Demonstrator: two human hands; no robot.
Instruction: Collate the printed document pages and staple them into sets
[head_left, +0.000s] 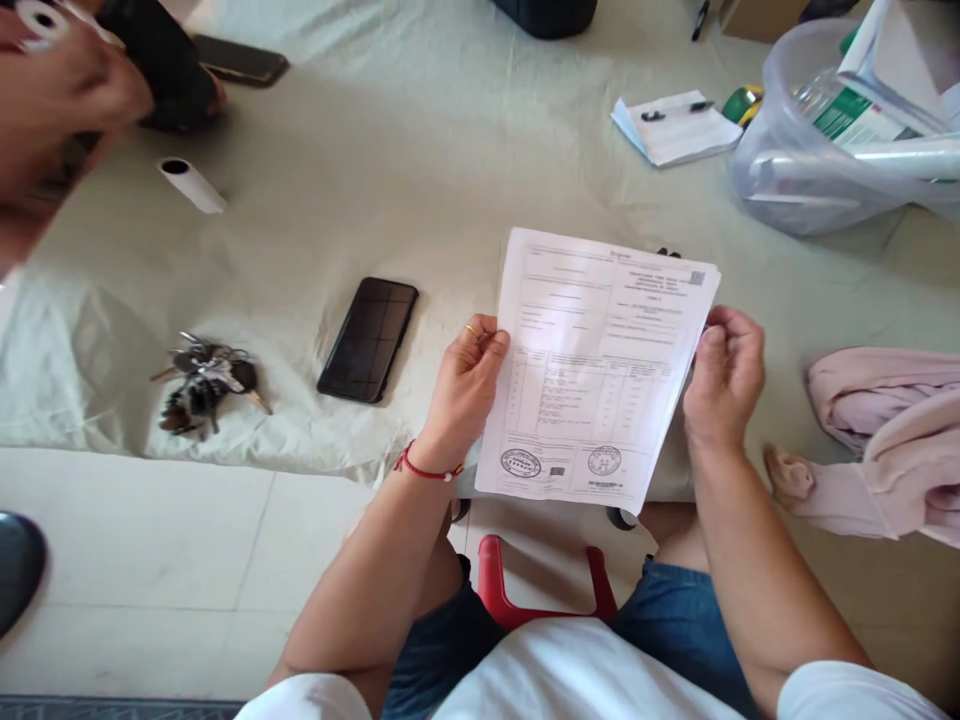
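I hold a stack of printed paper sheets (pixel 600 370) with tables and two round stamps near the bottom, above the edge of a cloth-covered surface (pixel 420 170). My left hand (pixel 466 385), with a ring and a red wrist cord, pinches the left edge. My right hand (pixel 724 370) grips the right edge, fingers curled behind the sheets. A black phone (pixel 368 339) lies face up just left of my left hand.
A bunch of keys (pixel 204 382) lies at the left. A white paper roll (pixel 192 185) sits farther back. Another person's hands (pixel 67 90) hold dark objects at top left. A notepad with pen (pixel 677 128), a plastic bag of items (pixel 840 130) and pink clothing (pixel 892 440) are at the right.
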